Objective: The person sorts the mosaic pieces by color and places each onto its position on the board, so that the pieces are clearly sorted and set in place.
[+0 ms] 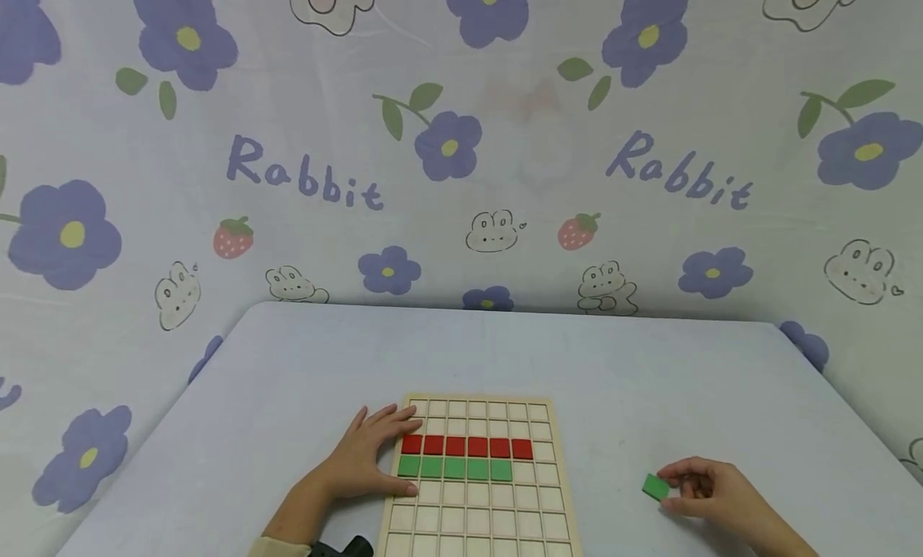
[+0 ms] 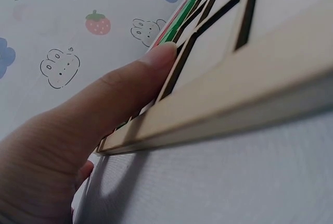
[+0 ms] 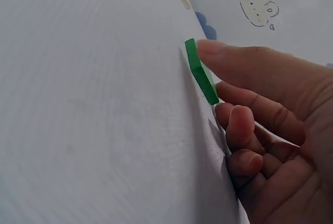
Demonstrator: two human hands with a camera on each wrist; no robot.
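A wooden grid board (image 1: 479,496) lies on the white table, with a row of red square tiles (image 1: 455,446) and, just below it, a row of green square tiles (image 1: 454,467). My left hand (image 1: 366,454) spreads over the board's left edge, its fingers extended and touching the frame near the top. In the left wrist view the thumb (image 2: 125,86) reaches over the wooden rim onto the grid. Well to the right of the board, my right hand (image 1: 710,493) pinches a single green tile (image 1: 654,486) between thumb and fingers. The right wrist view shows that tile (image 3: 203,73) tilted, close to the tabletop.
The white tabletop (image 1: 303,357) extends to a wall cloth (image 1: 526,196) printed with flowers, rabbits and strawberries. A black device (image 1: 349,547) sits at my left wrist.
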